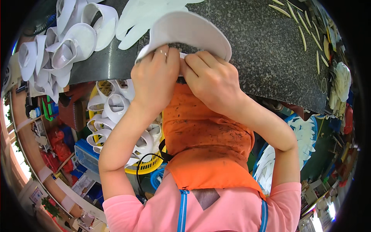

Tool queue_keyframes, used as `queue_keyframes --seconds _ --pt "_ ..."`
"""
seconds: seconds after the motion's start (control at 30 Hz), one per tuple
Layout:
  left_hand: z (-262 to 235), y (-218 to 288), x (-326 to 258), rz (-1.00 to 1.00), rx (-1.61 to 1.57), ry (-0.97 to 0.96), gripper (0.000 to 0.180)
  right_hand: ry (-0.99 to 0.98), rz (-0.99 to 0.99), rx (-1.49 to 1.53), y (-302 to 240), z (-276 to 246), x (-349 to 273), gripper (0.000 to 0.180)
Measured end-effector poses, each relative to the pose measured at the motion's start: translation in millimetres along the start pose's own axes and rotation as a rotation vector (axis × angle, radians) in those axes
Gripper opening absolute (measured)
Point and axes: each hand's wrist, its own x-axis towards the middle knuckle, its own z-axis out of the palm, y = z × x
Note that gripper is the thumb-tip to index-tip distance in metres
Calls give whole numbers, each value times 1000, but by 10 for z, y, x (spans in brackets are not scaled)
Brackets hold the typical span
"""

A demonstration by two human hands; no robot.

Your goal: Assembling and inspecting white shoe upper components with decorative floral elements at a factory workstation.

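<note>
Both my hands are up at the near edge of the dark speckled tabletop, gripping a white curved piece [189,33]. It has a broad rounded flap, bent like a visor; I cannot make out its exact kind. My left hand [154,75] is closed on its near left edge, with a ring on one finger. Close beside it, my right hand [210,75] is closed on the near right edge. A short white band shows between the hands, and the fingertips are mostly hidden under the knuckles. Flat white cut pieces [141,17] lie just behind, to the left.
Looped white pieces [83,36] are piled at the table's left. More fill a yellow basket [148,166] below. Thin pale strips [303,36] lie at the far right of the speckled tabletop [266,50]. A blue-rimmed basket [316,129] of white pieces stands at lower right.
</note>
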Motion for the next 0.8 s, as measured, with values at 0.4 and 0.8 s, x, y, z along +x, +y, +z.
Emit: queue_keyframes --seconds 0.4,0.8 --pt "-198 -92 -101 275 39 -237 36 -397 -2 -135 -141 -157 -9 28" --pt "-202 -405 -208 537 -135 -110 31 -512 -71 56 -13 -325 -8 38"
